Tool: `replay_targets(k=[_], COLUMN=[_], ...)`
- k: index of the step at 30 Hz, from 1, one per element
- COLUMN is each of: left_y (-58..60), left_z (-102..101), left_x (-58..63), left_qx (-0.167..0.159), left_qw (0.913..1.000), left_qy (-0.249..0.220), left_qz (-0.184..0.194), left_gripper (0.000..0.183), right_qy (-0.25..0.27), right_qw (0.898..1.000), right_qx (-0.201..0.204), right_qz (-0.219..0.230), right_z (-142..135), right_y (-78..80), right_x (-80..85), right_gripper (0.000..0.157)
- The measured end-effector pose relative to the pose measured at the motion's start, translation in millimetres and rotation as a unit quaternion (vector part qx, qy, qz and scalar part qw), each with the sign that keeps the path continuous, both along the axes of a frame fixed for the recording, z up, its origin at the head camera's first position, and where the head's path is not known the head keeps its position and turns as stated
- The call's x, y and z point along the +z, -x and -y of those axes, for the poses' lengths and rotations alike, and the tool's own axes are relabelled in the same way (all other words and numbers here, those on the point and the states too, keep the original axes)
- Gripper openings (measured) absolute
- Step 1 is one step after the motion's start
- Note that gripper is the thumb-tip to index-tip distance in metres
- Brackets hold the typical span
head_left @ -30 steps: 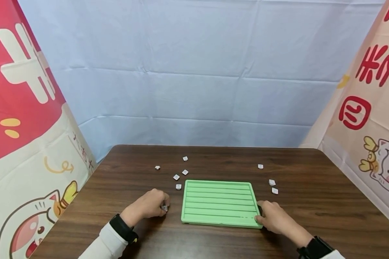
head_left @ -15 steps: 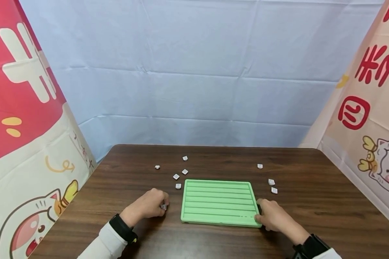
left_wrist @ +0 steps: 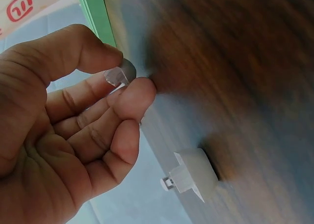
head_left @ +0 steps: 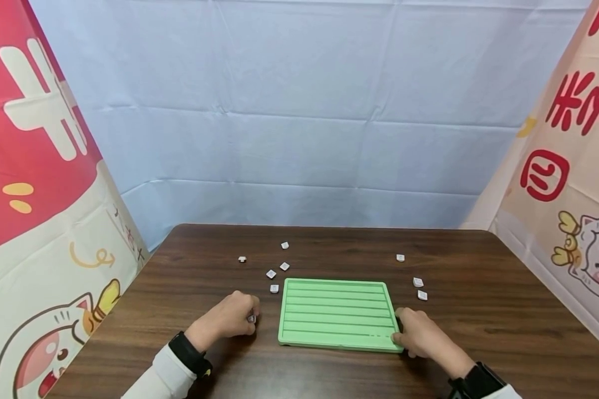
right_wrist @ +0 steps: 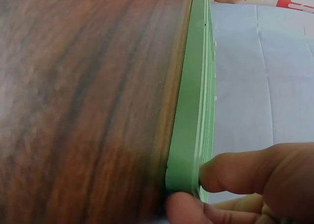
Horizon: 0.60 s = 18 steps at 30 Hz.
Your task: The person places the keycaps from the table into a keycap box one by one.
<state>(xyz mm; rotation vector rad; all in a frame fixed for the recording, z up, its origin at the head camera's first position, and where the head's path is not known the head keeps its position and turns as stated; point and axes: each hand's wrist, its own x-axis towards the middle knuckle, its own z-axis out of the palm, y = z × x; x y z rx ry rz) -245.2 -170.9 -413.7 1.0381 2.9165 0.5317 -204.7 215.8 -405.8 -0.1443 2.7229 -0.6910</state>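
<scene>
Thumb and fingertips of my left hand (head_left: 231,315) pinch a small white tile (left_wrist: 117,75) left of the green grooved board (head_left: 336,313), just above the tabletop. Its far end is partly hidden by the fingers. In the left wrist view another white tile (left_wrist: 194,175), with a narrow stem-like part on one side, stands below the fingertips. My right hand (head_left: 421,335) grips the board at its near right corner. The right wrist view has the thumb (right_wrist: 235,172) against the board's edge (right_wrist: 189,121) and a fingertip on the other side of the corner.
Several white tiles (head_left: 274,288) lie scattered behind and left of the board on the dark wooden table (head_left: 329,374). Three more tiles (head_left: 418,282) lie to its right. A pale blue cloth (head_left: 299,116) hangs behind, with printed cloths at both sides.
The tile in my left hand has turned a little, so less of its marked face shows in the head view. Both hands have otherwise hardly moved, and the board stays in place.
</scene>
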Motion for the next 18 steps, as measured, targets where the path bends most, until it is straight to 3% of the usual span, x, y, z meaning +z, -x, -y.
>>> replay_targets(k=[12, 18], left_y=[5.7, 7.7], left_z=[2.8, 2.3], left_x=[1.7, 2.3], left_qx=[-0.004, -0.005], left_qw=[0.9998, 0.9995], left_qy=[-0.014, -0.026], left_qz=[0.009, 0.015], left_gripper=[0.019, 0.022], right_qy=[-0.01, -0.008], right_qw=[1.0, 1.0], right_qx=[-0.011, -0.01], right_qz=[0.014, 0.015], right_z=[1.2, 2.7], right_y=[3.7, 5.3], right_x=[0.0, 1.1], right_gripper=[0.043, 0.025])
